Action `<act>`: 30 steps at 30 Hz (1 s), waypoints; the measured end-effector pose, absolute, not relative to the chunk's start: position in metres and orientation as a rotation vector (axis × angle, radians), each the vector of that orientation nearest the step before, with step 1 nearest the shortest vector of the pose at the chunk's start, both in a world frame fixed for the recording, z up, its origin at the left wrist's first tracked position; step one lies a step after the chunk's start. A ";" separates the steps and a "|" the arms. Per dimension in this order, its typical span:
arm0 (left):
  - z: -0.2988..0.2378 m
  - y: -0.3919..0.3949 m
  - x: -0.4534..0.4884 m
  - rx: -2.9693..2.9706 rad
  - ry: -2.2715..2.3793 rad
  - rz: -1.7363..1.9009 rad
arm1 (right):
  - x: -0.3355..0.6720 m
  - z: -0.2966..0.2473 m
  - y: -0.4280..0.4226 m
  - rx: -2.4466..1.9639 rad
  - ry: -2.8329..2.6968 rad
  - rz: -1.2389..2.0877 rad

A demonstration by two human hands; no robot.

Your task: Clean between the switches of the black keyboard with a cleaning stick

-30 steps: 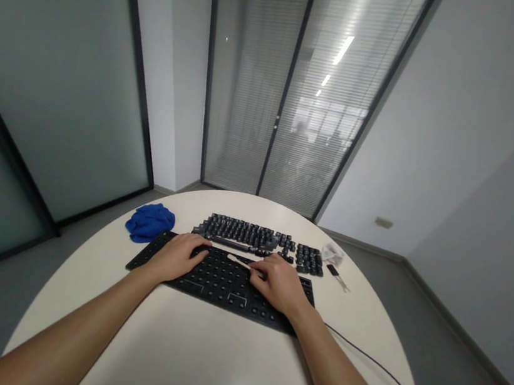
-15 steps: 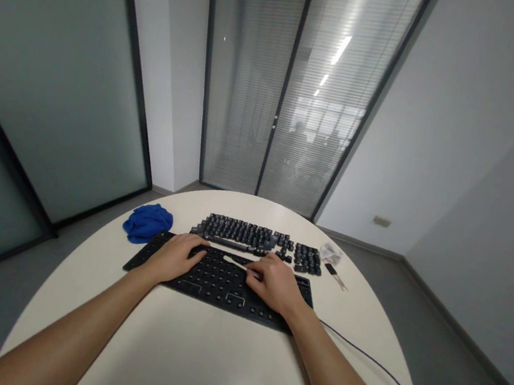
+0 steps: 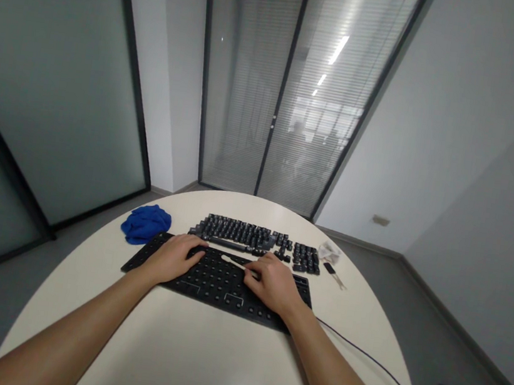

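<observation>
A black keyboard (image 3: 219,285) lies on the table, its key switches bare of most keycaps. My left hand (image 3: 178,258) rests on its left part, fingers stretched along the far edge and thumb apart on the face. In my right hand (image 3: 269,279) is a thin, pale toothbrush-like brush (image 3: 233,261), pinched between thumb and fingers. Its head points left, low over the upper middle of the keyboard; whether it touches the switches I cannot tell. Behind the keyboard, removed black keycaps (image 3: 237,231) lie in rows, with a number-pad group (image 3: 306,259) on the right.
A crumpled blue cloth (image 3: 146,224) sits at the left of the round white table (image 3: 170,351). To the right lie a clear plastic bag (image 3: 329,252) and a small keycap puller-like tool (image 3: 334,275). A black cable (image 3: 368,355) runs over the right side.
The view has shifted very slightly. Both hands and the brush stay in nearly the same place on the keyboard.
</observation>
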State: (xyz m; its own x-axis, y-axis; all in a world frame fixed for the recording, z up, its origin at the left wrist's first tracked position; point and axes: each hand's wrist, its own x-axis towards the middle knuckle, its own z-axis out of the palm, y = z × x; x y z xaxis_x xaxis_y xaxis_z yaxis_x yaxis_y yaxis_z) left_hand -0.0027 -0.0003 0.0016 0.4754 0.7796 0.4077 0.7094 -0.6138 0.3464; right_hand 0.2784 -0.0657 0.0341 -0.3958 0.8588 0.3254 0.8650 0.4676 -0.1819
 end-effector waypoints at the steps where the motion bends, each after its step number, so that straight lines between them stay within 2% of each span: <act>1: 0.002 0.000 -0.003 2.583 1.313 0.815 | 0.278 0.034 -0.066 -1.459 -2.345 -0.027; 30: 0.002 -0.001 -0.002 2.575 1.307 0.817 | 0.280 0.032 -0.065 -1.435 -2.354 -0.067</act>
